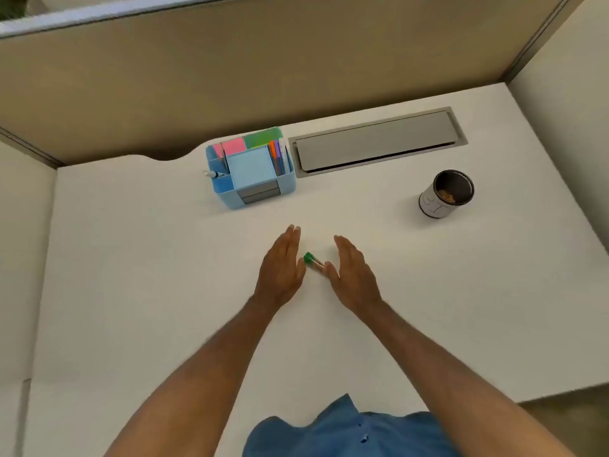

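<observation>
A small object with a green end and a pale stick-like body [312,260] lies on the white desk [164,291] between my two hands. My left hand [281,270] stands on its edge just left of it, fingers straight and together. To the right, my right hand [352,273] is also on edge with straight fingers, its thumb touching the pale end of the object. Neither hand grips anything.
A blue desk organiser [252,169] with sticky notes, pens and a marker stands at the back. A grey cable hatch [379,141] is set into the desk beside it. A black-and-white cup [446,194] stands at the right. Beige partition walls enclose the desk.
</observation>
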`<action>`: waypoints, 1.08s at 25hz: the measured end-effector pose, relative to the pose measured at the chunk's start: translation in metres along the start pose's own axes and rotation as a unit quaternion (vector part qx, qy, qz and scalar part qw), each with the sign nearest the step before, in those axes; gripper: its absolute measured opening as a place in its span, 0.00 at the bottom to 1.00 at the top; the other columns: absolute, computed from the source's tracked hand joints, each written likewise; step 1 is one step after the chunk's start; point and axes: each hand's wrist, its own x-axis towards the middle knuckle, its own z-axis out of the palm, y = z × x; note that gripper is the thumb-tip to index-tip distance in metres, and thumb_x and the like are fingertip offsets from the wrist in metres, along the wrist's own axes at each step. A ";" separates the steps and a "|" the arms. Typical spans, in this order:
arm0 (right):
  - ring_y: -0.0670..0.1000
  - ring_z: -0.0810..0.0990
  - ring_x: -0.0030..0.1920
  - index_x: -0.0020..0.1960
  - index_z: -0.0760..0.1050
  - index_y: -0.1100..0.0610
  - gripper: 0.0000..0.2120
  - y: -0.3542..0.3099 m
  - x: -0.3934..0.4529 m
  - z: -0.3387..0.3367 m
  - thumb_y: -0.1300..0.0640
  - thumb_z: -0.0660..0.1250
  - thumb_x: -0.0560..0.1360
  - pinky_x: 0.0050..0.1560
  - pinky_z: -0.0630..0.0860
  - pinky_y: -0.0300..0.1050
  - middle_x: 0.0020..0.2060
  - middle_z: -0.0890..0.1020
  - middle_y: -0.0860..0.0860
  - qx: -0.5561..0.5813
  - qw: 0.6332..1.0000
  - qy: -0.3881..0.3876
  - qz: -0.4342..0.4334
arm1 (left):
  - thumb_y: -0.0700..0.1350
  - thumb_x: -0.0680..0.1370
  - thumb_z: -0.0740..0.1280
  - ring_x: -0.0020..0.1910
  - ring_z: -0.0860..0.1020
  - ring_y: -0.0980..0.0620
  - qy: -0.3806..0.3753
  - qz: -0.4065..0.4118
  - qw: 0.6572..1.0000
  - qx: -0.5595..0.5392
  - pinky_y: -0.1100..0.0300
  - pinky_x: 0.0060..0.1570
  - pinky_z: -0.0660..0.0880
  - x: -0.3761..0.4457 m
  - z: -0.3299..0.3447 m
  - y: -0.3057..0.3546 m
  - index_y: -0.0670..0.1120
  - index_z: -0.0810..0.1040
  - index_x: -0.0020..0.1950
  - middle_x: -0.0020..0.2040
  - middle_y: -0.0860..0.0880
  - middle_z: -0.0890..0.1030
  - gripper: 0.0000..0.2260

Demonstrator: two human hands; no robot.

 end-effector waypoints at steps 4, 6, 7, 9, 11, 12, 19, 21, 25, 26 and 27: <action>0.56 0.70 0.73 0.79 0.64 0.56 0.28 0.002 -0.005 0.022 0.51 0.65 0.82 0.69 0.74 0.52 0.75 0.71 0.54 -0.006 1.000 -0.029 0.010 | 0.43 0.82 0.63 0.77 0.68 0.45 -0.009 -0.049 0.997 -0.056 0.53 0.75 0.66 -0.007 0.017 -0.001 0.47 0.54 0.83 0.81 0.45 0.65 0.31; 0.57 0.72 0.69 0.76 0.67 0.57 0.27 0.003 -0.001 0.026 0.52 0.68 0.80 0.65 0.75 0.52 0.71 0.74 0.54 -0.013 0.999 -0.032 0.001 | 0.41 0.81 0.65 0.71 0.73 0.43 -0.016 -0.030 0.998 -0.050 0.49 0.68 0.73 -0.004 0.023 -0.004 0.47 0.59 0.82 0.76 0.44 0.72 0.30; 0.57 0.73 0.67 0.75 0.68 0.57 0.26 0.003 0.001 0.027 0.52 0.69 0.79 0.62 0.77 0.53 0.69 0.75 0.54 -0.014 0.999 -0.031 0.000 | 0.40 0.80 0.65 0.68 0.74 0.43 -0.021 -0.020 0.998 -0.056 0.49 0.67 0.74 -0.001 0.025 -0.005 0.47 0.63 0.81 0.73 0.43 0.75 0.28; 0.58 0.74 0.64 0.72 0.72 0.58 0.23 0.001 0.005 0.028 0.54 0.70 0.79 0.57 0.78 0.54 0.66 0.77 0.54 -0.014 0.999 -0.033 -0.001 | 0.37 0.80 0.66 0.65 0.74 0.41 -0.030 -0.007 0.996 -0.081 0.48 0.65 0.75 0.003 0.027 -0.007 0.45 0.72 0.75 0.67 0.42 0.77 0.23; 0.58 0.75 0.60 0.68 0.75 0.58 0.18 -0.001 0.010 0.032 0.56 0.70 0.79 0.53 0.79 0.56 0.61 0.79 0.55 -0.017 0.999 -0.027 -0.001 | 0.36 0.80 0.66 0.62 0.76 0.41 -0.025 -0.009 0.994 -0.107 0.52 0.63 0.74 0.006 0.032 -0.007 0.43 0.77 0.71 0.63 0.41 0.79 0.19; 0.58 0.75 0.59 0.65 0.76 0.58 0.15 -0.001 0.011 0.033 0.58 0.69 0.79 0.51 0.79 0.57 0.59 0.79 0.54 -0.018 1.000 -0.024 -0.001 | 0.36 0.80 0.66 0.61 0.77 0.41 -0.021 -0.007 0.993 -0.117 0.54 0.62 0.74 0.006 0.034 -0.006 0.42 0.78 0.70 0.62 0.41 0.79 0.17; 0.55 0.74 0.57 0.61 0.79 0.54 0.10 0.007 0.016 0.030 0.59 0.69 0.80 0.50 0.77 0.52 0.54 0.80 0.51 0.024 0.999 -0.036 0.013 | 0.37 0.78 0.71 0.53 0.79 0.49 -0.045 -0.081 0.970 -0.224 0.61 0.57 0.73 0.015 0.028 -0.009 0.43 0.82 0.62 0.58 0.43 0.82 0.12; 0.55 0.74 0.57 0.62 0.79 0.54 0.11 0.010 0.016 0.027 0.60 0.69 0.80 0.53 0.77 0.51 0.55 0.80 0.52 0.050 0.998 -0.047 0.011 | 0.38 0.77 0.73 0.52 0.82 0.49 -0.069 -0.128 0.944 -0.296 0.61 0.56 0.76 0.016 0.022 -0.009 0.44 0.83 0.60 0.56 0.46 0.84 0.12; 0.50 0.79 0.55 0.62 0.79 0.55 0.13 0.010 0.014 0.013 0.59 0.72 0.79 0.57 0.79 0.46 0.55 0.81 0.51 0.115 0.992 -0.056 -0.004 | 0.38 0.74 0.76 0.52 0.84 0.52 -0.090 -0.168 0.898 -0.396 0.63 0.53 0.78 0.013 0.009 -0.004 0.44 0.85 0.58 0.52 0.47 0.87 0.12; 0.47 0.80 0.54 0.62 0.79 0.55 0.13 0.008 0.012 0.008 0.57 0.73 0.78 0.56 0.79 0.43 0.55 0.82 0.49 0.131 0.990 -0.051 -0.002 | 0.38 0.74 0.76 0.51 0.84 0.51 -0.091 -0.173 0.883 -0.427 0.62 0.52 0.80 0.012 0.005 0.000 0.44 0.85 0.57 0.52 0.46 0.87 0.12; 0.45 0.81 0.53 0.62 0.79 0.53 0.13 0.006 0.010 0.003 0.55 0.74 0.78 0.55 0.79 0.39 0.54 0.82 0.46 0.149 0.988 -0.043 0.003 | 0.37 0.74 0.76 0.50 0.85 0.51 -0.090 -0.176 0.867 -0.457 0.62 0.51 0.81 0.010 0.001 0.005 0.44 0.85 0.57 0.51 0.46 0.88 0.12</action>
